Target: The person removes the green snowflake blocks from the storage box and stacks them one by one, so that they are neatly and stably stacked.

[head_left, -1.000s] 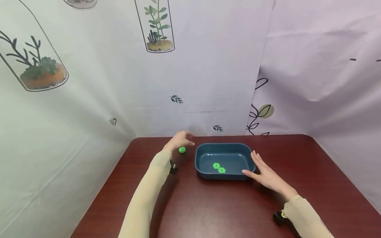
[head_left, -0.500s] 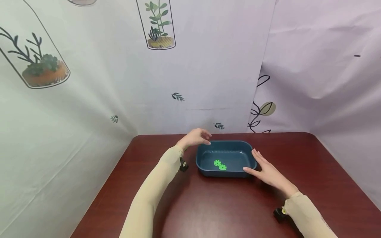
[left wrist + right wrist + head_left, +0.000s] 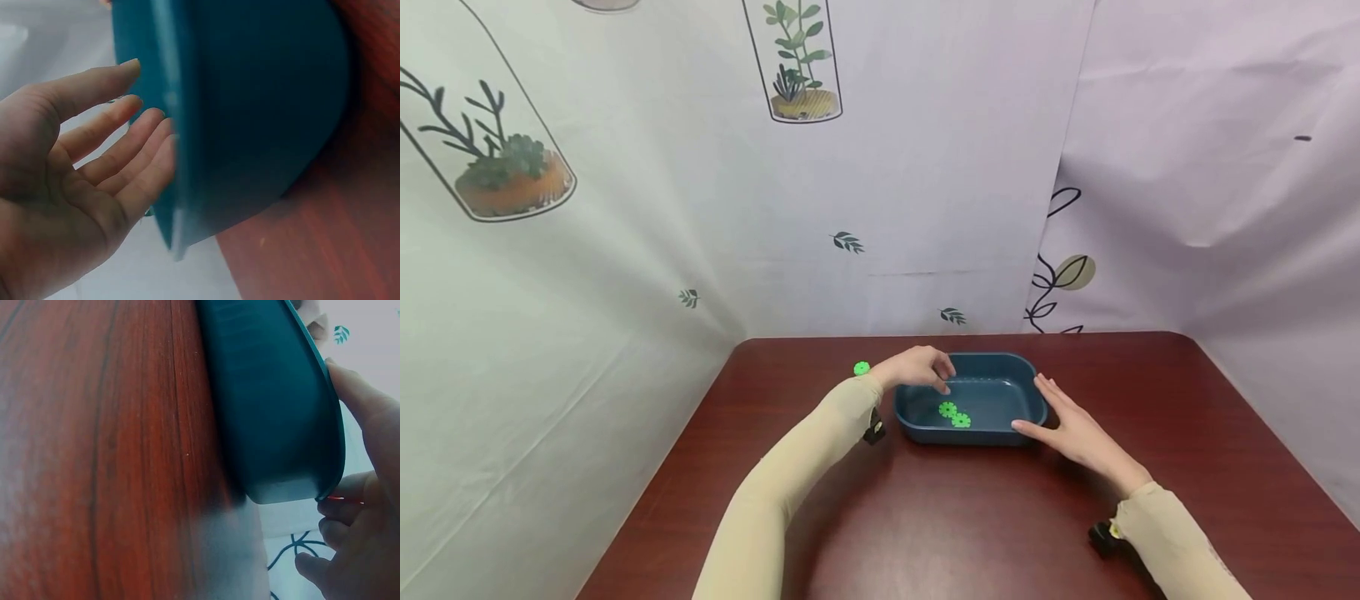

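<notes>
A dark blue rectangular tray [image 3: 992, 436] stands on the table, with two green toothed discs, like flower-shaped building pieces, lying inside: one disc [image 3: 947, 409] and a second disc [image 3: 961, 421] close beside it. My left hand [image 3: 917, 367] hangs over the tray's left end with loosely bent fingers. The left wrist view shows nothing between thumb and fingers [image 3: 103, 128]. At the tray's right end my right hand [image 3: 1078, 433] touches the rim, its fingers mostly straight and the thumb spread at the near corner. Behind my left wrist another green piece [image 3: 861, 367] is partly hidden.
The reddish-brown wooden table [image 3: 970, 525] reaches back to a pale cloth backdrop [image 3: 925, 208] printed with plants. A small black device [image 3: 874, 429] sits at the left wrist, and another black device [image 3: 1103, 540] at the right wrist.
My left hand has moved right, from beside the loose green piece to over the tray, and then lower. The right hand stays at the tray's right end. Both discs remain in place.
</notes>
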Demonstrator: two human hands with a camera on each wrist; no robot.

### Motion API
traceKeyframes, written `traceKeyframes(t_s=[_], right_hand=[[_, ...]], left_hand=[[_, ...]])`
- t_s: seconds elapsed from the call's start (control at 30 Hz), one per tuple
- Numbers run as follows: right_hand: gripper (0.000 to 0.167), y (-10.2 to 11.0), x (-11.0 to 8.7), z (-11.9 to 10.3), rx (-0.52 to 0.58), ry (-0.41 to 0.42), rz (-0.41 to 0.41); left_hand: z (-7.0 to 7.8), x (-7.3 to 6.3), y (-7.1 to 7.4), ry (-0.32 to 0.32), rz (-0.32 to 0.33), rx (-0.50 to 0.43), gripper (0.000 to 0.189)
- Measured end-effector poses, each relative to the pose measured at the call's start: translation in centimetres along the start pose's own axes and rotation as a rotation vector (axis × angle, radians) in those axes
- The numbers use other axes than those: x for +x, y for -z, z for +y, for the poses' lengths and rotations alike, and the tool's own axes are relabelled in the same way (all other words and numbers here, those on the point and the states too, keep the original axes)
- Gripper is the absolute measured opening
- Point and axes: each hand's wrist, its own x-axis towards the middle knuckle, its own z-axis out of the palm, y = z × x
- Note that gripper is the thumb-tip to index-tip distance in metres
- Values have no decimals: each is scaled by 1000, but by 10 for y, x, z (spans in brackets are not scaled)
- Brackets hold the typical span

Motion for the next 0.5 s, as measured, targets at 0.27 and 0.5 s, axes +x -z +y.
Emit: traceKeyframes(t_s=[0.27, 0.5], right_hand=[[108, 0, 0, -1, -1, -7, 5], [108, -1, 0, -1, 0, -8, 5]], left_hand=[[-4, 3, -16, 29, -69, 64, 35], [-7, 5, -25, 42, -99, 124, 36]])
